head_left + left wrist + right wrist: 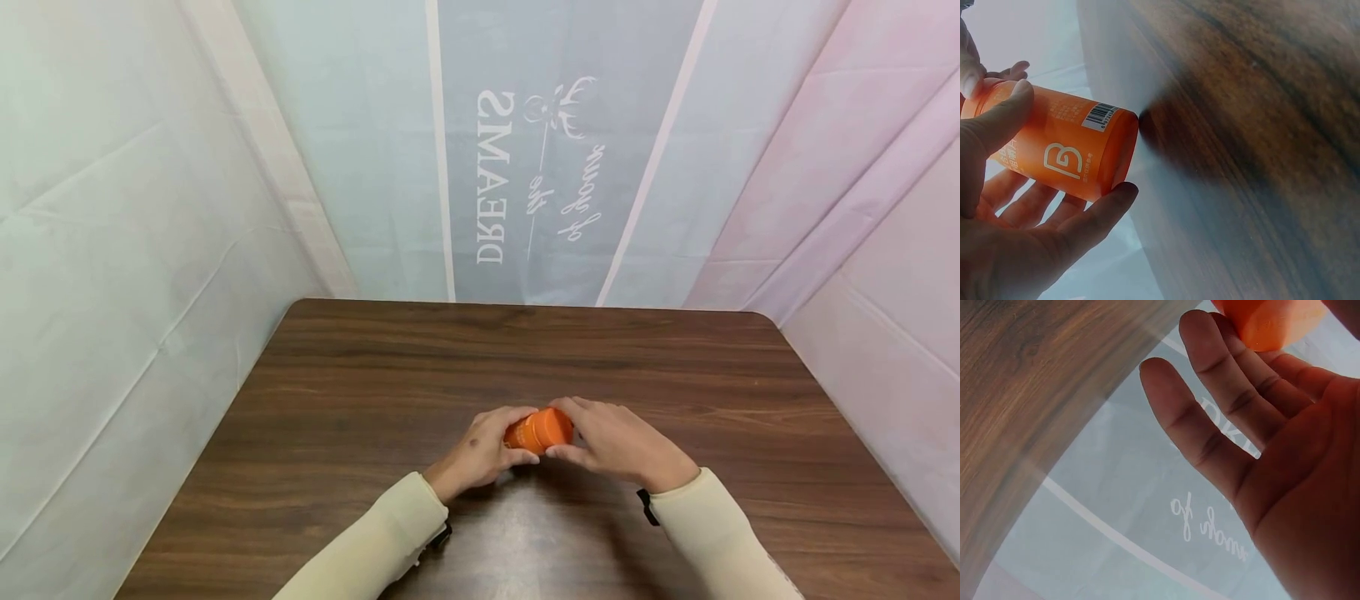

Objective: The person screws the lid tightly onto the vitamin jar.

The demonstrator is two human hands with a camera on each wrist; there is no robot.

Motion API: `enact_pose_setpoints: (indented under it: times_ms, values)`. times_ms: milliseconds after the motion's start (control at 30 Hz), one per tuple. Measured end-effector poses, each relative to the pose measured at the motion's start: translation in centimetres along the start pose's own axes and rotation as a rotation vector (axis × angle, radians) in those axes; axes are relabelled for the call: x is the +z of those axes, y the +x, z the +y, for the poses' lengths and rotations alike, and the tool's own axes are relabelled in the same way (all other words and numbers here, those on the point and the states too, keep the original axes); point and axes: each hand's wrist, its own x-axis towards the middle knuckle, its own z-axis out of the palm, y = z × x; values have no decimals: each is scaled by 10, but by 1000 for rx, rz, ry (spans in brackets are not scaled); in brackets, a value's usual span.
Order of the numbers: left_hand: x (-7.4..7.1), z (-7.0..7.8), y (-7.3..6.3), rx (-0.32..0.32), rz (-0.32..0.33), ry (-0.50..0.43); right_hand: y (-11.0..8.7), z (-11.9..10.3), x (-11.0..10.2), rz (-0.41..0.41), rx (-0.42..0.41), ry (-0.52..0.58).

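Note:
An orange bottle (524, 434) with a paler orange screw cap (556, 427) lies tilted between both hands. My left hand (481, 450) grips its body, thumb on the near side and fingers round the far side. In the left wrist view, the bottle (1063, 140) shows white print, a large logo and a barcode, and its base edge comes right down at the tabletop. With thumb and index finger, my right hand (617, 443) pinches the cap. The other right fingers (1182, 419) stretch out past it in the right wrist view, where only the orange end (1275, 322) shows.
A dark wood-grain table (375, 358) lies under the hands. Pale cloth walls enclose it: a printed back sheet (487, 183) with mirrored lettering, a left sheet (112, 250) and a right sheet (892, 308). Light glares off the table's near middle.

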Motion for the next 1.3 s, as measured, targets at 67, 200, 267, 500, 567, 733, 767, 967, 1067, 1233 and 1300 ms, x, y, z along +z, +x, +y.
enact_pose_setpoints:
  times_ms: [67,200,267,500,567,733,767,967,1067,1233,1300]
  values:
    - [-1,0,0,0,-1,4,0,0,1,7,-4,-7]
    - [-1,-1,-1,3,-2,13,-2,2,5,46,-53,-12]
    - [-1,-1,-1,8,-1,14,-3,2,6,62,-80,-2]
    - [1,-2,0,12,5,12,-2,3,7,66,-94,3]
    - [2,-2,0,12,5,12,-2,3,7,64,-101,19]
    - [2,-1,0,18,2,0,0,3,6,45,-115,63]
    - [2,-1,0,19,3,-1,1,2,6,41,-113,63]
    - [2,0,-2,49,23,13,5,0,4,32,-113,64]
    - [1,1,-2,60,26,21,6,-1,3,25,-107,76]
    - [0,2,-2,67,28,24,8,-1,2,14,-102,78]
    - [0,2,-1,69,30,23,8,-1,1,14,-102,76]
